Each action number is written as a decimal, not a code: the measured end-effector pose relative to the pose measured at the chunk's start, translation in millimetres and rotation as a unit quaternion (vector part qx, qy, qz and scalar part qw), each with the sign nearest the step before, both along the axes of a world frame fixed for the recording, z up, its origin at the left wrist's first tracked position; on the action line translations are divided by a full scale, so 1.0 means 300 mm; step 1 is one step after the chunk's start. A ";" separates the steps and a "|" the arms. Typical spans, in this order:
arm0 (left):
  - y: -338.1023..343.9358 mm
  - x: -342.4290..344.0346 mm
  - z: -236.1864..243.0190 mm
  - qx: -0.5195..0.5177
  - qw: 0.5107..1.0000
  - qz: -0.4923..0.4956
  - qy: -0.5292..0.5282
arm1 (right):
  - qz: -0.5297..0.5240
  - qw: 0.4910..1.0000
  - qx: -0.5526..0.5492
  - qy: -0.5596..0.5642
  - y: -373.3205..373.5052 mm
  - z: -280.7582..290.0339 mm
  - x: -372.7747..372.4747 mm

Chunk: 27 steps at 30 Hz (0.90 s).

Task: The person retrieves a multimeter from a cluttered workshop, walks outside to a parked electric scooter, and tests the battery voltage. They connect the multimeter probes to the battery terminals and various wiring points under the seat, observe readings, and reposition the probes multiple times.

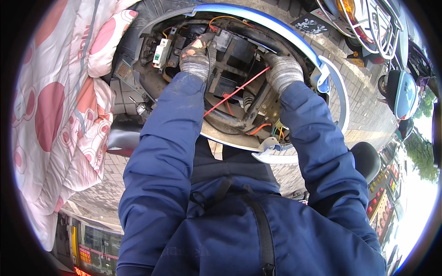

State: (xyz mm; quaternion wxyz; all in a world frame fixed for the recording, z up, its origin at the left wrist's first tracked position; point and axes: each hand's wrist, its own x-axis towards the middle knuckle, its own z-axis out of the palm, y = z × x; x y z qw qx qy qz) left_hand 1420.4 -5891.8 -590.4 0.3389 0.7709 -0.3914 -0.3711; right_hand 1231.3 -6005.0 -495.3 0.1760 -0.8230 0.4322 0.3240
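- Landmark is the open scooter bay (258, 11) with the blue-and-white rim, right in front of the person's body.
- Left of the bay: a padded pink-and-white cover (50, 115), bunched up close to it.
- Up and right of it there's a parked scooter (375, 27) with a metal rack, and farther right a teal shell (407, 96). Paving (363, 108) runs alongside.
- Inside the bay: a black block (242, 53) in the middle between the hands, a white breaker (160, 53) at the left end, an orange wire (260, 129) near the lower edge.
- A thin red cord (237, 91) slants across the bay, in front of the parts there.
- The left sleeve (161, 129) covers some of the bay's lower left edge. Can't make out most fingertips.
- Left hand (195, 57), gloved, reaches in beside a dark cable (210, 57); can't tell if it's gripping.
- Right hand (282, 71), gloved too, back up, bent inward at the bay's right side; can't tell whether it's clamped on anything.
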 end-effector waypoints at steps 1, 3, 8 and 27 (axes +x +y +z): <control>-0.001 0.000 -0.002 -0.003 1.000 0.003 0.002 | -0.004 1.000 0.002 0.001 -0.001 0.002 0.003; -0.002 -0.001 -0.007 -0.013 1.000 0.012 0.009 | -0.005 1.000 0.010 0.019 -0.004 0.006 0.010; -0.002 -0.006 -0.015 -0.004 0.998 0.029 0.052 | -0.019 0.999 0.026 0.040 -0.019 -0.005 0.024; 0.000 -0.005 -0.071 0.022 0.999 0.040 -0.002 | -0.047 0.995 0.047 0.075 -0.039 -0.029 0.027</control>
